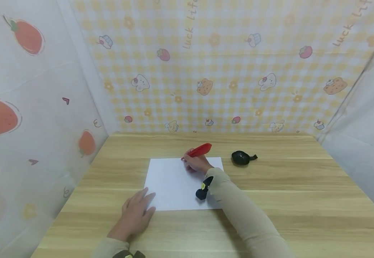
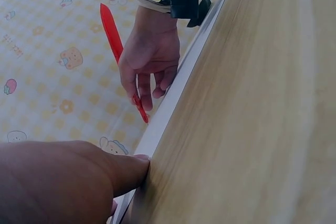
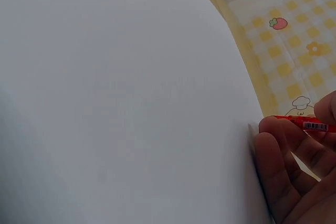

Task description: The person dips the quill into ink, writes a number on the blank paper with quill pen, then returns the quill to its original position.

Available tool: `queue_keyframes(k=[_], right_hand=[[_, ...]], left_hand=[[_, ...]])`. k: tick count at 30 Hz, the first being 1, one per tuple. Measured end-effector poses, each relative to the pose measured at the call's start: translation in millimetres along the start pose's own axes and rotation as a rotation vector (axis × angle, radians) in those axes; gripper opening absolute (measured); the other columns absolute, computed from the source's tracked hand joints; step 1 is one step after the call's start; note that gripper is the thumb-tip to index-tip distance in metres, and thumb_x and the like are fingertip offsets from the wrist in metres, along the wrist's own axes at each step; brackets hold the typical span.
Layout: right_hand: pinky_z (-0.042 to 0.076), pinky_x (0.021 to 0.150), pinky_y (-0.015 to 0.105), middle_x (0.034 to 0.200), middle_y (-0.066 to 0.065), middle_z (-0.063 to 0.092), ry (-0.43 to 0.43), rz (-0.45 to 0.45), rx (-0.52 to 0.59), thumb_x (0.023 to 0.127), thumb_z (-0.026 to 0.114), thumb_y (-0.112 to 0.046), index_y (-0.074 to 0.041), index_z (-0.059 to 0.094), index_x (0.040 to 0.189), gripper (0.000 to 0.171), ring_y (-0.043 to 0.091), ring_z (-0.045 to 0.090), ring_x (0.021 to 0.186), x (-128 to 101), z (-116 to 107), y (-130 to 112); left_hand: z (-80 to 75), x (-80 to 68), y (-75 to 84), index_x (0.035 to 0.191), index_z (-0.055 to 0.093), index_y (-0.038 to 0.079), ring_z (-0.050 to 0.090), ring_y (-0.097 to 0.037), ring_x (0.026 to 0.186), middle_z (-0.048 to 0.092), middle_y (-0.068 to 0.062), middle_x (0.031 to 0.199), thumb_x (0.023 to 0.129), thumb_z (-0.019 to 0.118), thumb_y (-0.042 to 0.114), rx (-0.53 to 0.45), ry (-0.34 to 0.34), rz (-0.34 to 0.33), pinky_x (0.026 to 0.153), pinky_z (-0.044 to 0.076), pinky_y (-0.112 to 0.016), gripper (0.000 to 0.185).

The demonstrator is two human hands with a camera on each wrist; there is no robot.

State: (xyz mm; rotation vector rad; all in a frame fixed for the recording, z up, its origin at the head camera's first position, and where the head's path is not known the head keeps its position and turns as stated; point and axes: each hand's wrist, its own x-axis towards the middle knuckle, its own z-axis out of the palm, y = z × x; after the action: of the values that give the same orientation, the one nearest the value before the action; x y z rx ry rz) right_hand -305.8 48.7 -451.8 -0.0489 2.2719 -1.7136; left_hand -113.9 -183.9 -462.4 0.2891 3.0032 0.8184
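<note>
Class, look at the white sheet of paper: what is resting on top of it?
On the white sheet of paper rest the right hand, gripping a red pen, and the left hand's fingertips at its near-left corner. Any marks beneath the hands are hidden.

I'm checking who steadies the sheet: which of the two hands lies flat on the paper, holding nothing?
The left hand: its straight fingers press the near-left corner of the paper. The right hand grips a red pen near the far edge.

Head view looks down from afar; wrist views sit close, sharing the paper [image 1: 180,182].
</note>
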Motion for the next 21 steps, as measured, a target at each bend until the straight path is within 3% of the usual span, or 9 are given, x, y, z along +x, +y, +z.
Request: queue_keyframes(k=[21], right_hand=[[0.056, 0.056, 0.028, 0.095, 0.005, 0.071, -0.021, 0.027, 0.0, 0.095, 0.058, -0.022, -0.011, 0.06, 0.101, 0.012, 0.021, 0.065, 0.064, -0.6, -1.6, -1.8]], left_hand=[[-4.0, -1.5, 3.3, 0.14, 0.05, 0.009, 0.022, -0.043, 0.14, 0.031, -0.021, 0.153, 0.098, 0.056, 0.02, 0.0, -0.009, 0.002, 0.108, 0.008, -0.066, 0.045]])
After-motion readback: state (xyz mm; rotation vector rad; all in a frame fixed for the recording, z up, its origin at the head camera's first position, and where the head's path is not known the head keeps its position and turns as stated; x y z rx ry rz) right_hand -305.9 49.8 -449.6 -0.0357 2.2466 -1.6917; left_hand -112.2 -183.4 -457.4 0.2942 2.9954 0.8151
